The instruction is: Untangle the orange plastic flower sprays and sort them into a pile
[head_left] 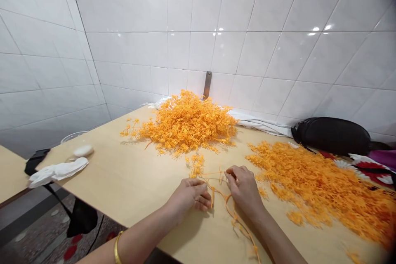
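Note:
My left hand (pixel 190 198) is closed, thumb against fingers, on a thin orange artificial flower stem (pixel 228 204). The stem branches, runs between my hands and trails down the table toward the near edge. My right hand (pixel 243 187) pinches a thin strand of the same orange material a little to the right; its exact fingertip contact is too small to make out. Just beyond my hands lies a small cluster of orange florets (pixel 196 165). Farther back rises a large heap of orange florets (pixel 188 121), and another orange pile (pixel 321 181) spreads on the right.
The wooden table (pixel 130 181) meets a white tiled wall (pixel 148 12). A black case (pixel 331 136) lies at the back right beside patterned cloth (pixel 374 171). On the left are a white cloth (pixel 60 172), a white rounded object (pixel 83 151) and a hanging black strap (pixel 58 198).

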`<state>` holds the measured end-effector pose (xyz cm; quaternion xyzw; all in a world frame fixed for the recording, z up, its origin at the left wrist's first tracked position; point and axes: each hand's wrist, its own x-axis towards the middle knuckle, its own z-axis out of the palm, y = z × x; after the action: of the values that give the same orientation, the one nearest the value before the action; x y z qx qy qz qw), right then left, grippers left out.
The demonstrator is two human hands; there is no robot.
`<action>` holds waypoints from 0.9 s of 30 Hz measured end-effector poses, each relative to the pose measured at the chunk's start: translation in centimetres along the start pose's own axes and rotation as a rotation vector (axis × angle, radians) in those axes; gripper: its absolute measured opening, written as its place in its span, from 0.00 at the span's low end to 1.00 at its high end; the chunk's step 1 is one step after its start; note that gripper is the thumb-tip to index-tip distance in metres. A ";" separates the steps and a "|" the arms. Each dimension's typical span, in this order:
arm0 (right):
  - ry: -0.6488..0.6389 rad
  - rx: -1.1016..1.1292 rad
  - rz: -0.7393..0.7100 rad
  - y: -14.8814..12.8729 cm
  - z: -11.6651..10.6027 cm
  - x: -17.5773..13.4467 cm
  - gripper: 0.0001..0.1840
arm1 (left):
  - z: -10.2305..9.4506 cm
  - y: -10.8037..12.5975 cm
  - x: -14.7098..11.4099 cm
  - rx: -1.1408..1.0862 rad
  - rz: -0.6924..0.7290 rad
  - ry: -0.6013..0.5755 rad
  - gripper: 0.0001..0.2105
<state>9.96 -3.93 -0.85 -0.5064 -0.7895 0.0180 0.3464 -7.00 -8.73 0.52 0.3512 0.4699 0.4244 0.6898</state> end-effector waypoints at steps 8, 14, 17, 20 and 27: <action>0.075 0.158 -0.312 -2.6 -1.0 -0.6 0.06 | 1.5 1.5 3.8 -0.082 0.036 0.040 0.13; -0.186 0.312 -0.310 -3.6 -1.0 -0.8 0.05 | 2.8 2.6 6.5 -0.222 -0.051 0.027 0.06; -0.290 0.324 -0.251 -4.0 -1.2 -0.9 0.04 | 2.9 2.8 7.3 -0.292 -0.061 -0.016 0.05; -0.352 0.327 -0.201 -4.4 -1.5 -0.9 0.06 | 2.6 2.9 7.6 -0.258 -0.026 -0.068 0.06; -0.368 0.191 -0.114 -3.2 -1.6 -1.1 0.07 | -0.2 4.6 7.2 -0.065 0.131 -0.259 0.07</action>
<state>8.65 -6.90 1.02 -0.4140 -0.8614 0.1653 0.2435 -6.90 -0.34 1.97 0.4104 0.3389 0.4347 0.7265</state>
